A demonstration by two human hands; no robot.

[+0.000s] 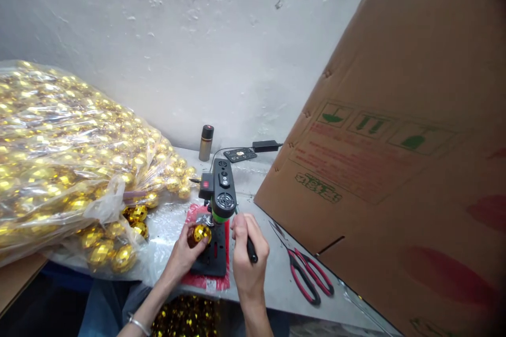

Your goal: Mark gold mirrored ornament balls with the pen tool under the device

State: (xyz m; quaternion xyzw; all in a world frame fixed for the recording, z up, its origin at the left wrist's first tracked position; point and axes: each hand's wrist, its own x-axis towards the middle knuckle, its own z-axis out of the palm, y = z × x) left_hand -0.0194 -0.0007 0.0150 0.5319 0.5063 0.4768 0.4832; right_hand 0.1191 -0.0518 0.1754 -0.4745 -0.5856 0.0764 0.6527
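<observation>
My left hand [186, 247] is closed around a shiny gold mirror ball [202, 233], holding it beneath the head of a small black bench drill press [224, 189]. The ball sits just above the machine's black base plate [209, 263], close to the chuck; whether a bit touches it is hidden. To the right of the machine, my right hand [250, 245] is wrapped around a black handle [252, 251], whose lower end sticks out below the fingers. How that handle joins the drill press is covered by the hand. Red plastic [228, 274] lies under the base.
A large clear bag [75, 131] of gold balls fills the left side, with loose balls [123, 258] at its mouth. A big cardboard box [379, 142] stands at right, red-and-black scissors [308, 274] beside it. Behind are a bottle [206, 142], a phone [240, 155] and a power adapter [265, 145].
</observation>
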